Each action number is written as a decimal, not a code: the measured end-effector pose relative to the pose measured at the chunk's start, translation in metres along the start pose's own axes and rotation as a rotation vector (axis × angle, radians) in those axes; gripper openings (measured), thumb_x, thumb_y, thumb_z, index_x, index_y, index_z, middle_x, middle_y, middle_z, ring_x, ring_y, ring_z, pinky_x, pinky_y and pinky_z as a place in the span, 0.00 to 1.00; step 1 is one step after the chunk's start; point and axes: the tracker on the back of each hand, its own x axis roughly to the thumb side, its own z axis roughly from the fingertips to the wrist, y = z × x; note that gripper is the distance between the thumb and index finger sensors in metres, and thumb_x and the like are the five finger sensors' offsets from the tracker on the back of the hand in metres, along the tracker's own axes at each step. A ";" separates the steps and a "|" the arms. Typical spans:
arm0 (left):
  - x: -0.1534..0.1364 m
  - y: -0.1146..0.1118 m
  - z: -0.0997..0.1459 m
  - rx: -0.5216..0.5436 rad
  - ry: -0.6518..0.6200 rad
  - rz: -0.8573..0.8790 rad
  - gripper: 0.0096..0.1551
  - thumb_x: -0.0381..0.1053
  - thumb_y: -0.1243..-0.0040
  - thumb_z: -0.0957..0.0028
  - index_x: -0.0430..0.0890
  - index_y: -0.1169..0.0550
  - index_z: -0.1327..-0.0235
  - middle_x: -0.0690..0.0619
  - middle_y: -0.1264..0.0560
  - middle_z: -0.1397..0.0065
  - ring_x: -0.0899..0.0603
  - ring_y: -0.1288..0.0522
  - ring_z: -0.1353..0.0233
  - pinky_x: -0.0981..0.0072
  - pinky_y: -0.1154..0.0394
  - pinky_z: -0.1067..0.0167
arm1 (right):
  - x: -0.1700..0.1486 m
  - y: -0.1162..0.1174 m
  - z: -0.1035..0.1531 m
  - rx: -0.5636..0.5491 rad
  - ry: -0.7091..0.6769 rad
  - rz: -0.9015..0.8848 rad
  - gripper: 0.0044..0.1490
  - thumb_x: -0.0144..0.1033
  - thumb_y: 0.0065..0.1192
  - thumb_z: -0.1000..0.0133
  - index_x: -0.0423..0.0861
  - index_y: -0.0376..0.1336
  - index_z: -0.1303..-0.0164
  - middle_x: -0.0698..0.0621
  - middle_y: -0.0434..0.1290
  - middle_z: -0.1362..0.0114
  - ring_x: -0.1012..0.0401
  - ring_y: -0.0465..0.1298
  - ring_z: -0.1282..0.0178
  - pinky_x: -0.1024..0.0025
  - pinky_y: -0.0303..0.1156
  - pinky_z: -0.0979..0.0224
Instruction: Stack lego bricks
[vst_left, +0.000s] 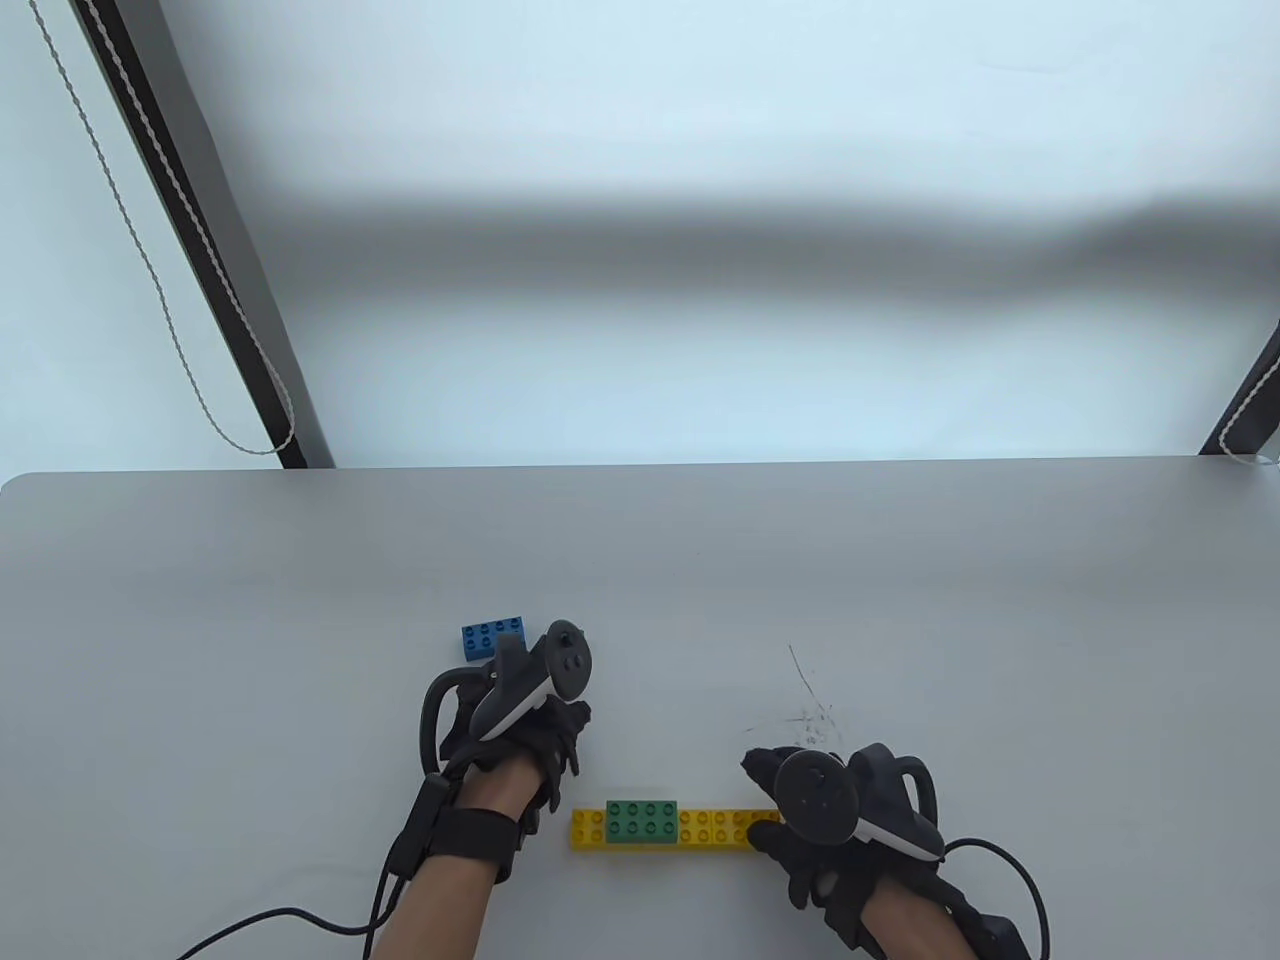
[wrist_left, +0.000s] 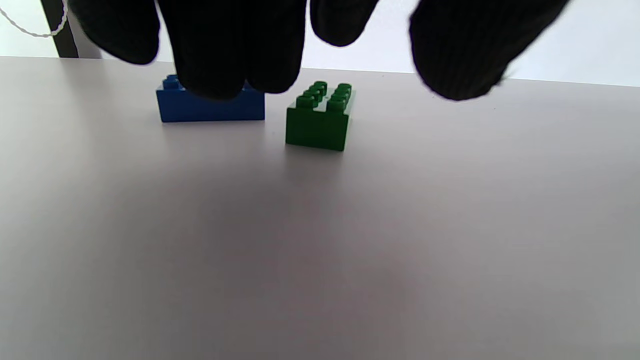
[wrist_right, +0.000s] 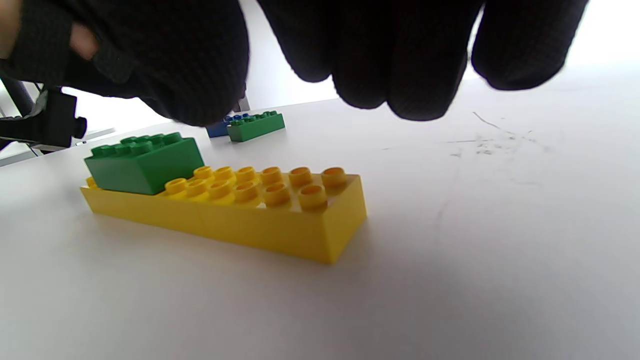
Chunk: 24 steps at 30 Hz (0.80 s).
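A long yellow brick (vst_left: 712, 830) lies near the table's front edge with a green brick (vst_left: 641, 821) pressed onto its left part; both show in the right wrist view, the yellow brick (wrist_right: 235, 215) and the green brick (wrist_right: 145, 162). My right hand (vst_left: 765, 800) hovers open over the yellow brick's right end, its fingers (wrist_right: 390, 75) above the studs and apart from them. A blue brick (wrist_left: 210, 106) and a loose green brick (wrist_left: 319, 119) stand side by side on the table. My left hand (wrist_left: 345, 65) hangs open and empty just short of them. In the table view only the blue brick (vst_left: 492, 638) shows past the left hand (vst_left: 520, 690).
The grey table (vst_left: 900, 600) has scratch marks (vst_left: 810, 700) beyond my right hand. Its far edge meets a bright wall with a dark post (vst_left: 200, 230) and a cord (vst_left: 150, 270) at the left.
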 end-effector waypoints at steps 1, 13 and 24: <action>0.002 0.000 -0.004 -0.006 0.004 -0.008 0.48 0.66 0.37 0.58 0.55 0.40 0.25 0.44 0.30 0.23 0.35 0.29 0.27 0.35 0.34 0.32 | -0.001 0.000 0.000 -0.002 0.001 -0.002 0.46 0.49 0.74 0.59 0.42 0.61 0.33 0.40 0.72 0.31 0.41 0.77 0.37 0.40 0.73 0.38; 0.013 -0.006 -0.030 -0.019 0.128 -0.091 0.49 0.66 0.39 0.58 0.57 0.45 0.24 0.44 0.27 0.26 0.36 0.25 0.32 0.35 0.31 0.35 | -0.001 -0.001 0.000 0.006 0.000 -0.010 0.46 0.49 0.74 0.59 0.42 0.61 0.33 0.40 0.72 0.31 0.41 0.77 0.37 0.40 0.73 0.38; 0.016 -0.012 -0.038 -0.006 0.162 -0.146 0.44 0.65 0.39 0.57 0.58 0.40 0.26 0.46 0.25 0.29 0.38 0.25 0.33 0.36 0.31 0.34 | -0.001 -0.002 -0.001 0.018 0.001 -0.011 0.46 0.49 0.73 0.59 0.42 0.61 0.33 0.40 0.72 0.31 0.41 0.77 0.37 0.40 0.73 0.38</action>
